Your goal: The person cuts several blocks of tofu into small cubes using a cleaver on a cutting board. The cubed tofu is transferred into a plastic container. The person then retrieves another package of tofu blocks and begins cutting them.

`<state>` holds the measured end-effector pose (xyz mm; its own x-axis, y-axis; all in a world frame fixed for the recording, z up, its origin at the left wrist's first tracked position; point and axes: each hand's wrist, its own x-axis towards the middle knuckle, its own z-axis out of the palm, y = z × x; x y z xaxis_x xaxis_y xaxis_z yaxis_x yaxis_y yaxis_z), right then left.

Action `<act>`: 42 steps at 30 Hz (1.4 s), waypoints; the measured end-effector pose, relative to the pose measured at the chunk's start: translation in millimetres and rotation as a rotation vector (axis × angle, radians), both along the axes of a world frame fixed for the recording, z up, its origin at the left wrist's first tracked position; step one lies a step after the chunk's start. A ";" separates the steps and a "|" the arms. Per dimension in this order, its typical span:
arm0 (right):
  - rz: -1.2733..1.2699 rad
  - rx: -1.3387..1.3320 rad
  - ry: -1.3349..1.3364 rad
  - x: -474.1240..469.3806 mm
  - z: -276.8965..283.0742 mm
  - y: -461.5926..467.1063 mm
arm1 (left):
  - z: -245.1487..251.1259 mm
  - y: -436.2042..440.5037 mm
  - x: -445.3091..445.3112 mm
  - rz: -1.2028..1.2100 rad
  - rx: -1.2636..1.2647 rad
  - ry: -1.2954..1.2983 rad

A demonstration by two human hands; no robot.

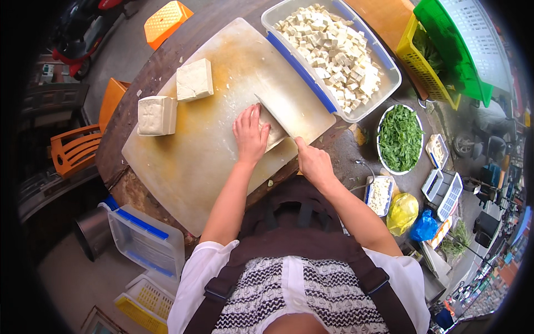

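Note:
My right hand (316, 164) grips the handle of a knife (275, 114), whose blade stands along the right side of a tofu block (273, 132). Flat on that block rests my left hand (252, 132), fingers together and pointing away from me. The block sits on a large white cutting board (200, 154) with yellow-brown stains. Two more tofu blocks lie on the board's far left: one (195, 80) farther back, the other (157, 116) near the left edge. At the board's right stands a clear plastic container (386, 89) with a blue clasp, holding many tofu cubes (329, 52).
A dark wooden table (110, 137) bears the board. On the right are a bowl of chopped greens (400, 138), a smaller tub of white pieces (379, 195), and yellow (402, 213) and blue (424, 226) plastic bags. An orange chair (79, 146) and a stool (167, 23) stand left.

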<state>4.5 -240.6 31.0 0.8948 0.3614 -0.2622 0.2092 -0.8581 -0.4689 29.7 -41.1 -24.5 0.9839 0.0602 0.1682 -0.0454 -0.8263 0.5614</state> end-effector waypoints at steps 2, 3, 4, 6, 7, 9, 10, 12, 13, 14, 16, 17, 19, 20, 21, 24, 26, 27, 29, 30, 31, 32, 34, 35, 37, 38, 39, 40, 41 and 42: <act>-0.024 0.003 -0.025 0.5 6.3 4.0 | 2.0 -1.4 -1.7 0.009 0.001 -0.042; -0.038 -0.023 0.005 2.8 11.1 5.2 | 4.4 -0.6 -1.8 0.010 0.005 -0.048; -0.033 -0.036 -0.035 5.8 17.7 3.6 | 7.3 0.4 -2.0 0.010 -0.008 -0.065; -0.026 0.001 -0.065 9.7 32.1 1.8 | 13.0 2.5 -0.1 0.007 -0.037 -0.112; -0.036 0.016 -0.079 9.7 38.8 1.3 | 15.3 3.2 0.8 -0.012 -0.045 -0.079; -0.007 0.033 -0.067 8.8 45.9 4.2 | 17.7 3.6 3.6 -0.048 -0.062 -0.036; 0.011 0.023 -0.056 8.5 45.0 8.4 | 18.0 3.2 4.3 -0.042 -0.047 -0.036; 0.035 0.002 -0.043 9.4 35.6 19.4 | 17.5 2.7 4.4 -0.028 -0.013 -0.040; 0.009 -0.004 -0.008 14.6 25.3 27.8 | 17.2 3.1 3.6 -0.018 0.003 -0.036; -0.007 0.025 -0.025 20.1 14.6 36.6 | 16.9 3.5 2.0 -0.027 -0.010 -0.050; -0.056 0.046 0.008 25.8 3.7 43.1 | 17.8 6.4 -0.1 -0.057 -0.036 -0.077; -0.022 0.115 -0.053 29.9 2.4 44.3 | 18.6 8.6 0.7 -0.069 -0.041 -0.093; -0.008 0.091 0.026 32.0 9.6 38.7 | 20.6 11.5 -1.1 -0.093 -0.061 -0.110; 0.012 0.135 -0.005 32.6 17.6 35.1 | 21.7 12.4 -0.9 -0.094 -0.056 -0.098; 0.010 0.124 0.025 32.3 27.0 31.2 | 22.5 13.1 -1.5 -0.095 -0.050 -0.087; 0.000 0.048 0.110 22.0 45.8 23.5 | 22.5 12.6 -2.4 -0.060 -0.071 -0.030; 0.000 0.028 0.100 16.3 42.8 28.2 | 20.6 11.8 -4.3 -0.048 -0.064 -0.021; 0.003 0.045 0.061 16.1 35.9 34.4 | 19.5 12.0 -4.3 -0.056 -0.039 -0.038; -0.003 0.083 0.009 19.7 18.4 49.2 | 18.5 13.7 -6.1 -0.069 -0.018 -0.077; -0.011 0.105 -0.004 24.0 11.8 55.1 | 19.0 15.6 -7.2 -0.075 -0.022 -0.101; -0.031 0.087 0.060 26.7 9.6 56.4 | 20.0 17.3 -8.3 -0.086 -0.024 -0.122; -0.019 0.097 0.074 30.0 10.1 54.1 | 21.4 19.9 -8.2 -0.107 -0.015 -0.128; 0.022 0.157 0.022 30.6 19.1 44.9 | 24.6 22.9 -9.9 -0.141 -0.010 -0.140; 0.035 0.160 0.012 30.9 26.3 39.1 | 26.1 23.5 -9.8 -0.127 -0.023 -0.107; 0.018 0.102 0.091 20.0 39.2 30.8 | 27.7 22.7 -11.6 -0.090 -0.066 -0.049; 0.008 0.082 0.116 14.9 41.9 31.4 | 27.7 21.9 -12.2 -0.077 -0.072 -0.040; 0.024 0.121 0.077 10.2 42.8 32.8 | 27.0 21.3 -13.0 -0.062 -0.077 -0.028; 0.023 0.055 0.095 9.2 38.3 41.1 | 26.1 20.9 -14.0 -0.047 -0.082 -0.027; 0.003 0.077 0.085 9.5 31.7 50.9 | 25.0 21.5 -15.6 -0.064 -0.073 -0.023; -0.015 0.106 0.052 13.2 24.4 60.8 | 23.6 22.7 -16.0 -0.081 -0.065 -0.039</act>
